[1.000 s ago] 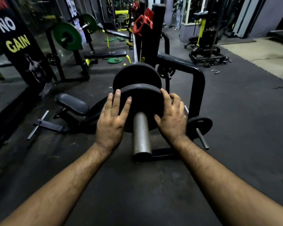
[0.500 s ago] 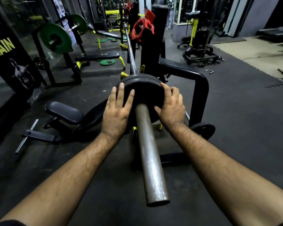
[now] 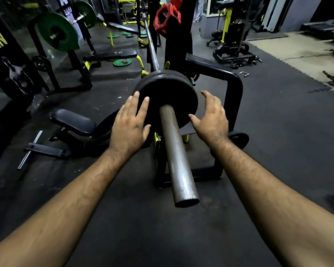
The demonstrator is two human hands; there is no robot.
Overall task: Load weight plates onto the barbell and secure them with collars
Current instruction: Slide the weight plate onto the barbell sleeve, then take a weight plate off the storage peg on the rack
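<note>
Two black weight plates point(image 3: 168, 89) sit pressed together on the barbell's steel sleeve point(image 3: 176, 157), which points toward me. The thin bar point(image 3: 151, 49) runs away beyond them. My left hand point(image 3: 130, 126) lies flat with spread fingers on the left side of the near plate's face. My right hand point(image 3: 212, 118) hovers open just off the plate's right edge, not touching it. Red collars point(image 3: 167, 18) hang on the black rack upright behind the plates.
A black rack frame point(image 3: 233, 89) bends around to the right, with a small black plate point(image 3: 239, 139) on a peg beside it. A padded seat point(image 3: 73, 122) stands at left. Green plates point(image 3: 56, 31) sit on another bar at far left. Rubber floor lies below.
The near plate slid up the sleeve until it met the far plate. My right hand then came off the plate and opened; my left hand flattened against its face.
</note>
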